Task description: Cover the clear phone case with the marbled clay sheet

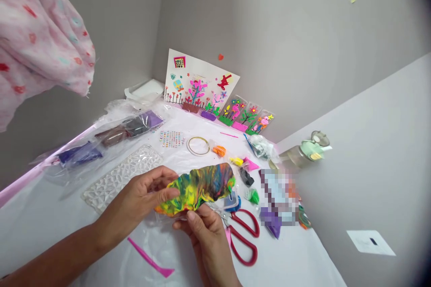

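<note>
One marbled clay sheet [202,186] is held above the white surface [289,262], near the red-handled scissors [244,228]: the left hand [143,195] pinches its left end, the right hand [206,231] grips its lower edge. It looks light, soft and easily dented; edge holds should suit it.

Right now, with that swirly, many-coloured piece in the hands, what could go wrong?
The left hand overlaps the patterned face of the swirled piece, so if that surface is soft, a firmer press might dent it or smear the colours.

The red-handled scissors lie close beside the right hand, partly hidden from this view, so a careless sideways move could bump them.
</note>
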A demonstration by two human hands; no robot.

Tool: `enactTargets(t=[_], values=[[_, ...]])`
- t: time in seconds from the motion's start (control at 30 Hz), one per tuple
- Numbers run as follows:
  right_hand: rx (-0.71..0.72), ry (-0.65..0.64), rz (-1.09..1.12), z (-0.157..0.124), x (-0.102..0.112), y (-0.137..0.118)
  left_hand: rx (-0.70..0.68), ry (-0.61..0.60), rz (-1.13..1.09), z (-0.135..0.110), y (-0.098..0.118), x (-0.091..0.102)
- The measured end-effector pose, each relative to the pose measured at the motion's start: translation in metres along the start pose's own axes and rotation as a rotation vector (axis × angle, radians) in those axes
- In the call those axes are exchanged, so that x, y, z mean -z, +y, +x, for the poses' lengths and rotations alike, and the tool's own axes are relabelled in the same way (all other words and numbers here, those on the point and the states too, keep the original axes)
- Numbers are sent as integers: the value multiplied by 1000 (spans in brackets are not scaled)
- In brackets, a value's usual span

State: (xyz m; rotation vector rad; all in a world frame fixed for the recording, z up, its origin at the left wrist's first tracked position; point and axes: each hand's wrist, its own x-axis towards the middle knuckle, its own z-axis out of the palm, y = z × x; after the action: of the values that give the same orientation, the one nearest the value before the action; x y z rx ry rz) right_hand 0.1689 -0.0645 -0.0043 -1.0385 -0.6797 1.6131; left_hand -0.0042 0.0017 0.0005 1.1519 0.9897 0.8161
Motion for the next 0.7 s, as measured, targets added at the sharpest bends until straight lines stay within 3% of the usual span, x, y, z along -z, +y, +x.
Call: enactTargets(t=[0.13,0.3,0.7], values=[[24,62,20,2,-2,-4,29,0,-136,1,0,-5],[11,89,14,1,-1,-1,29,-40,-83,-3,4,-3],[-18,62,31,1,0,2,28,11,-26,-2,7,0]])
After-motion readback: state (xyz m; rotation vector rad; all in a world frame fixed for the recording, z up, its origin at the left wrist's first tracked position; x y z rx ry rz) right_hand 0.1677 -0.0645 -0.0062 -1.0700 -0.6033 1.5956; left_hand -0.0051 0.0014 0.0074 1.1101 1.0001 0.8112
